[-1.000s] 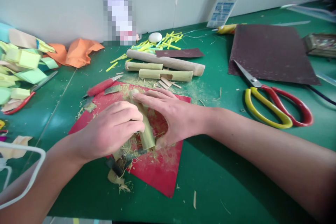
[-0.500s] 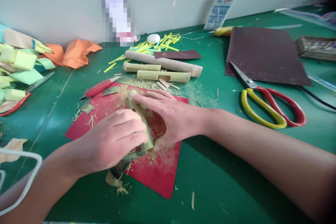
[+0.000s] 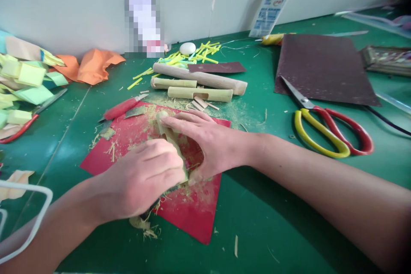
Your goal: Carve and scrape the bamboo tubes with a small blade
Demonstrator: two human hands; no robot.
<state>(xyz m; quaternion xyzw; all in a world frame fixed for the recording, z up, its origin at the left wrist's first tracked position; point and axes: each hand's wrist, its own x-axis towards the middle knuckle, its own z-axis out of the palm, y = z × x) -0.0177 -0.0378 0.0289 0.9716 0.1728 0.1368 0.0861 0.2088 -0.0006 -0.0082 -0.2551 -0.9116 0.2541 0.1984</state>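
Note:
A short bamboo tube (image 3: 171, 133) lies slanted over the red sheet (image 3: 192, 214), which is strewn with shavings and dust. My right hand (image 3: 205, 141) holds it, fingertips at the far end and thumb by the near end. Curled in a fist over the tube's near half is my left hand (image 3: 150, 173); whatever its fingers grip is hidden. A dark object partly shows beneath that fist. Beyond the sheet lie a notched bamboo tube (image 3: 218, 94) and another bamboo piece (image 3: 173, 83). A red-handled knife (image 3: 122, 108) rests at the sheet's far left edge.
To the right are red-and-yellow scissors (image 3: 324, 130) and a dark brown sheet (image 3: 324, 68). Behind the bamboo lie a thicker pale stick (image 3: 205, 78) and yellow strips (image 3: 210, 50). Folded papers (image 3: 28, 75) and orange paper (image 3: 96, 66) cover the left side. A carton (image 3: 269, 13) leans on the wall.
My left fist has slid a little toward the tube's near end, covering more of it and of the dark object. My right hand and the tube stay in place.

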